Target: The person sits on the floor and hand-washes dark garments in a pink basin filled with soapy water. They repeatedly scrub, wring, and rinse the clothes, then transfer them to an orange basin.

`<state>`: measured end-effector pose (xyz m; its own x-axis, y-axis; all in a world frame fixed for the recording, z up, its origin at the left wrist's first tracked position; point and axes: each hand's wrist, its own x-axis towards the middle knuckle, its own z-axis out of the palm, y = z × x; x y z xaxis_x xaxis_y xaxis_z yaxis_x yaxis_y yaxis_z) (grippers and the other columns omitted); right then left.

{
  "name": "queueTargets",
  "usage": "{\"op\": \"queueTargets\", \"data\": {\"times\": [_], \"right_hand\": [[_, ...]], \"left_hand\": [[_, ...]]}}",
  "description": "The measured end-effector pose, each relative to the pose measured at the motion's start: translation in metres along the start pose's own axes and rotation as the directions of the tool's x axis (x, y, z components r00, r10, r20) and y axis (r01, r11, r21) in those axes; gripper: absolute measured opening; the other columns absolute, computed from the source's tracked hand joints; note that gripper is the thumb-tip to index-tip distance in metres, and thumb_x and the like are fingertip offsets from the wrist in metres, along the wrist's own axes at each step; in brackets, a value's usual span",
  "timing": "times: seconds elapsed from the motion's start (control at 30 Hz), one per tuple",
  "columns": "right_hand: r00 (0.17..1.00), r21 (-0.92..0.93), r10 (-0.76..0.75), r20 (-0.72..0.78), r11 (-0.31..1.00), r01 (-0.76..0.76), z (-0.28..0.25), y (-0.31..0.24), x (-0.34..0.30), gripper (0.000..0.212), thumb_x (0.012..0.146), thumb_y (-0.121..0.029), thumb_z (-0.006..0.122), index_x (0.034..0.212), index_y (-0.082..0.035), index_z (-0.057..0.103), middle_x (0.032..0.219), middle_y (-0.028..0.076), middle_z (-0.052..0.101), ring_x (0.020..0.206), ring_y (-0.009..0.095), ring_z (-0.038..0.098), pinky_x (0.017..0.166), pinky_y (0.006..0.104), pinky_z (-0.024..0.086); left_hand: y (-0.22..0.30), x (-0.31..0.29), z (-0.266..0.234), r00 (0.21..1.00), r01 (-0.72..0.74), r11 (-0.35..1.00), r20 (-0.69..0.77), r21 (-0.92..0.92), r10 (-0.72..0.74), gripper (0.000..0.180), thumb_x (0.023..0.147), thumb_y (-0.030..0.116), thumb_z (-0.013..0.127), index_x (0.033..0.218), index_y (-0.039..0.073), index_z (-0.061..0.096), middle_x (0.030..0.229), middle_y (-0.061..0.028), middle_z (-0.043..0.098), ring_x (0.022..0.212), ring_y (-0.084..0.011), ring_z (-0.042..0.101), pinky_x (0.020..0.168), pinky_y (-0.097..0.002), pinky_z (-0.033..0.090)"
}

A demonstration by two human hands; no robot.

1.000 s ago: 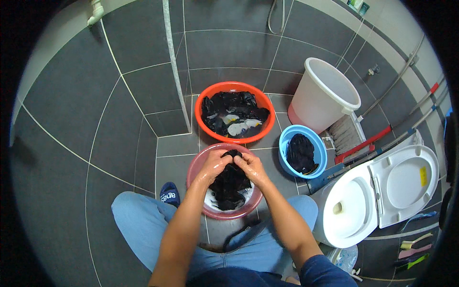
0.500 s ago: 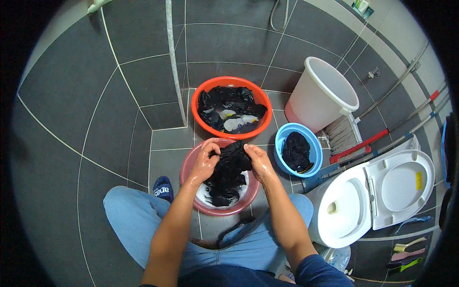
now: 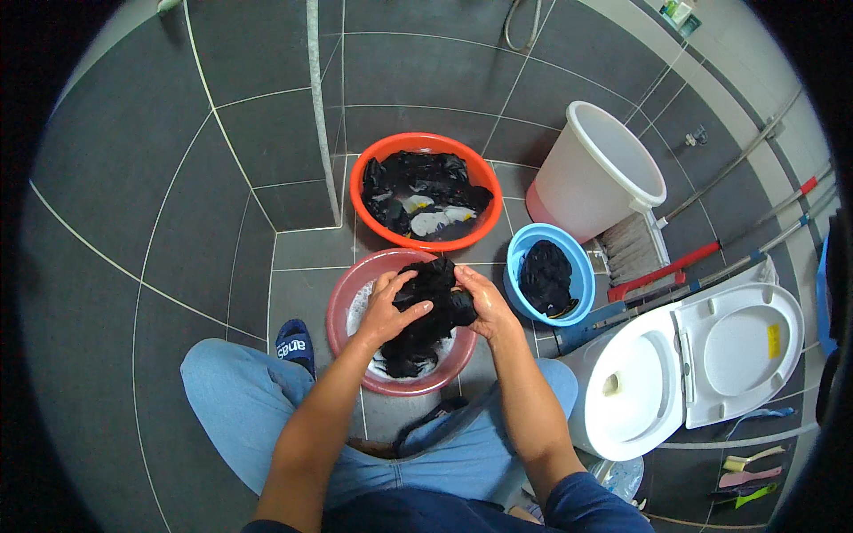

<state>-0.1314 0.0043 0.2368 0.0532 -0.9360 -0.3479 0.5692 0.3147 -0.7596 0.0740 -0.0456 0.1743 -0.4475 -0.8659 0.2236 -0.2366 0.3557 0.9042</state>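
Jeans [image 3: 244, 400], light blue. Left hand [image 3: 384, 313], fingers spread over black cloth [image 3: 416, 336]; right hand [image 3: 485, 307], grasping the cloth's edge. Cloth bunched above suds [image 3: 357, 307] in pink basin [image 3: 338, 333]. Blue basin [image 3: 513, 282], dark fabric [image 3: 545, 277] inside. Orange basin [image 3: 357, 191], black garments [image 3: 435, 173]. Tall whitish bucket [image 3: 573, 186].

Head-worn fisheye, downward over the hands [image 3: 384, 313]

A dark navy top [image 3: 435, 513] is worn, its short right sleeve [image 3: 573, 505] cut off near the elbow; forearms [image 3: 520, 391] and fingers [image 3: 415, 312] are left bare. The legs are covered by light-blue denim jeans [image 3: 235, 400], along whose front a stitched seam [image 3: 399, 473] is shown.
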Motion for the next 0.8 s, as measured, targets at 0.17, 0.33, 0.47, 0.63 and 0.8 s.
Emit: {"op": "queueTargets", "data": {"times": [0.17, 0.33, 0.47, 0.63, 0.8], "right_hand": [[0.999, -0.023, -0.021, -0.042, 1.0, 0.021, 0.003, 0.006, 0.004, 0.027, 0.102, -0.025, 0.055, 0.122, -0.006, 0.057, 0.105, 0.006, 0.067, 0.089, 0.015, 0.068, 0.078, 0.0321, 0.058], [0.993, -0.025, -0.017, -0.119, 1.0, 0.014, 0.0, 0.002, 0.006, 0.024, 0.103, -0.025, 0.054, 0.118, -0.007, 0.058, 0.103, 0.006, 0.067, 0.087, 0.015, 0.067, 0.077, 0.0309, 0.057], [0.999, -0.054, -0.015, -0.04, 0.998, 0.013, 0.0, 0.01, 0.012, 0.021, 0.101, -0.024, 0.057, 0.113, -0.007, 0.058, 0.1, 0.005, 0.067, 0.085, 0.014, 0.067, 0.077, 0.0301, 0.056], [0.993, -0.153, -0.031, -0.118, 0.988, 0.012, 0.004, 0.011, 0.014, 0.017, 0.093, -0.021, 0.07, 0.1, -0.007, 0.064, 0.09, 0.004, 0.068, 0.077, 0.012, 0.065, 0.07, 0.0277, 0.054], [0.911, -0.223, -0.178, -0.372, 0.97, 0.099, -0.039, 0.027, 0.039, 0.027, 0.091, -0.026, 0.072, 0.079, -0.003, 0.064, 0.077, 0.008, 0.066, 0.062, 0.018, 0.064, 0.056, 0.0311, 0.052]], "left_hand": [[-0.02, 0.004, 0.012, 0.989, 0.11, 0.983, 0.116, -0.147, -0.093, 0.047, 0.083, 0.028, 0.077, 0.123, 0.006, 0.064, 0.124, -0.0149, 0.053, 0.116, -0.0294, 0.055, 0.098, -0.036, 0.045], [-0.014, 0.002, 0.025, 0.97, 0.199, 0.97, 0.171, -0.143, -0.174, 0.04, 0.084, 0.026, 0.069, 0.115, 0.0, 0.065, 0.116, -0.0138, 0.059, 0.111, -0.0265, 0.057, 0.094, -0.0359, 0.046], [-0.016, 0.011, 0.03, 0.863, 0.505, 0.809, 0.205, -0.303, -0.462, 0.028, 0.085, 0.022, 0.061, 0.105, 0.004, 0.067, 0.083, -0.0042, 0.062, 0.074, -0.0149, 0.059, 0.062, -0.0302, 0.049], [-0.019, 0.007, 0.032, 0.794, 0.607, 0.7, 0.249, -0.376, -0.554, 0.029, 0.08, 0.005, 0.057, 0.108, 0.004, 0.064, 0.09, -0.0058, 0.063, 0.078, -0.0153, 0.06, 0.065, -0.0283, 0.049], [-0.027, 0.007, 0.021, 0.853, 0.515, 0.729, 0.35, -0.451, -0.387, 0.028, 0.081, -0.005, 0.05, 0.104, -0.001, 0.065, 0.087, -0.0048, 0.063, 0.082, -0.0128, 0.059, 0.072, -0.0287, 0.049]]}}
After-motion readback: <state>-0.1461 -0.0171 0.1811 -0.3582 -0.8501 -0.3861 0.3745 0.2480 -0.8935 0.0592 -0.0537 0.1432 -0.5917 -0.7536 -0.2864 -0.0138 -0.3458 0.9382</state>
